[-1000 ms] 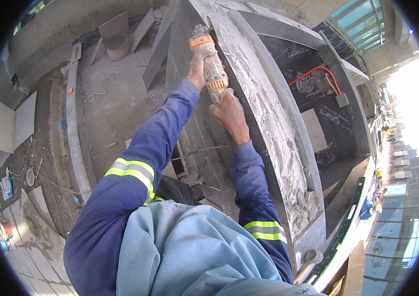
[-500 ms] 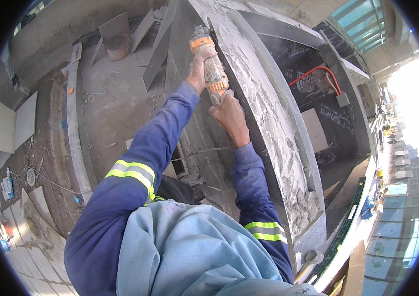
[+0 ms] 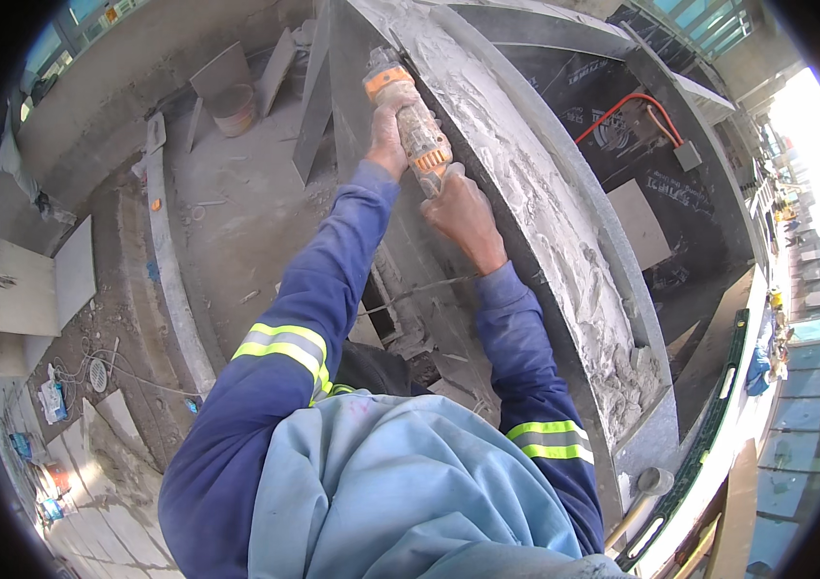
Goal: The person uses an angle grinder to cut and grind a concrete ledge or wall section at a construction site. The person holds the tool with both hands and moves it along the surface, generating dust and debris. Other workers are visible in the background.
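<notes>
A dusty orange-and-grey angle grinder [image 3: 418, 127] lies lengthwise between my two hands, its head pointing away from me. Closed around the front of its body is my left hand [image 3: 388, 141]. My right hand [image 3: 464, 214] grips the rear end, nearer to me. The grinder's thin disc [image 3: 402, 46] is seen edge-on, at the rim of a grey slab that faces a curved wall; whether it touches the slab I cannot tell. Rough pale mortar [image 3: 550, 217] fills the wall's top, between this slab and an outer one.
Right of the wall is a dark-lined recess with a red conduit [image 3: 617, 113] and a loose grey tile [image 3: 639, 223]. A mallet [image 3: 654, 482] and a green spirit level [image 3: 709, 434] lie at lower right. Leaning slabs and a bucket [image 3: 233, 111] stand far left; a cable [image 3: 139, 374] trails lower left.
The view has turned a little, so the surroundings sit farther right and lower. Both hands keep their hold on the grinder, which remains at the slab's rim.
</notes>
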Demonstrator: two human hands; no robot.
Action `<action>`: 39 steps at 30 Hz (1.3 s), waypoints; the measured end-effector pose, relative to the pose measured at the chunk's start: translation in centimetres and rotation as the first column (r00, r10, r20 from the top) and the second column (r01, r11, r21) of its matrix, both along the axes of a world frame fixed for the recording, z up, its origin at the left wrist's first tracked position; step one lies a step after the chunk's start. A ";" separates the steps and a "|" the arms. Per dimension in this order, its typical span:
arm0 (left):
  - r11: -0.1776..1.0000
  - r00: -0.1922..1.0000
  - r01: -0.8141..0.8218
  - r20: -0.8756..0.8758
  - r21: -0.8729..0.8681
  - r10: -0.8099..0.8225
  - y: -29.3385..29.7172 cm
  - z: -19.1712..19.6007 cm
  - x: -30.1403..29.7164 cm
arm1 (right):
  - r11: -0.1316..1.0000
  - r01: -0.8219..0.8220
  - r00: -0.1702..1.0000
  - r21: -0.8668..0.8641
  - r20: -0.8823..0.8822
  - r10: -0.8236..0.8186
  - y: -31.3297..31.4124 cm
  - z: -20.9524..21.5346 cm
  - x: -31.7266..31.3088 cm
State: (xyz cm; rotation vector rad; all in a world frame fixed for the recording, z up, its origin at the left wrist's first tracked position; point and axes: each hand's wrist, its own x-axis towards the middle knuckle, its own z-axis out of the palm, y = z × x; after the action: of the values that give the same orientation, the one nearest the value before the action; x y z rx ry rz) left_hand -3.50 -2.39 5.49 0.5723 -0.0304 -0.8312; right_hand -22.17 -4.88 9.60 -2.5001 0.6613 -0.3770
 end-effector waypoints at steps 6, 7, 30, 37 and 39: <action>1.000 1.000 0.008 0.010 0.010 -0.008 -0.2 -0.4 -0.1 | 0.997 -0.017 1.000 -0.077 0.000 0.017 0.0 -0.3 -0.3; 1.000 1.000 0.011 0.001 0.013 -0.011 -0.2 -0.4 -0.2 | 0.997 -0.018 1.000 -0.079 0.003 0.018 0.0 -0.2 -0.4; 1.000 0.999 -0.009 0.049 0.013 0.008 0.5 0.4 -1.4 | 0.999 -0.017 1.000 -0.033 0.008 0.018 0.2 -0.1 -1.1; 1.000 0.999 -0.014 0.040 0.028 0.013 0.2 0.0 -1.5 | 1.000 0.005 1.000 0.001 -0.019 -0.005 0.1 -0.1 -1.3; 0.999 0.999 -0.014 0.047 0.029 0.012 0.3 0.1 -1.6 | 1.000 0.005 1.000 0.002 -0.020 -0.005 0.1 -0.1 -1.3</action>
State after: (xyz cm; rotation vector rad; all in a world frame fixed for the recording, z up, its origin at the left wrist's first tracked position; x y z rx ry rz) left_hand -5.11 -2.09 5.60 0.6195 -0.0571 -0.8068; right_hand -23.50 -4.79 9.51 -2.5042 0.6752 -0.3537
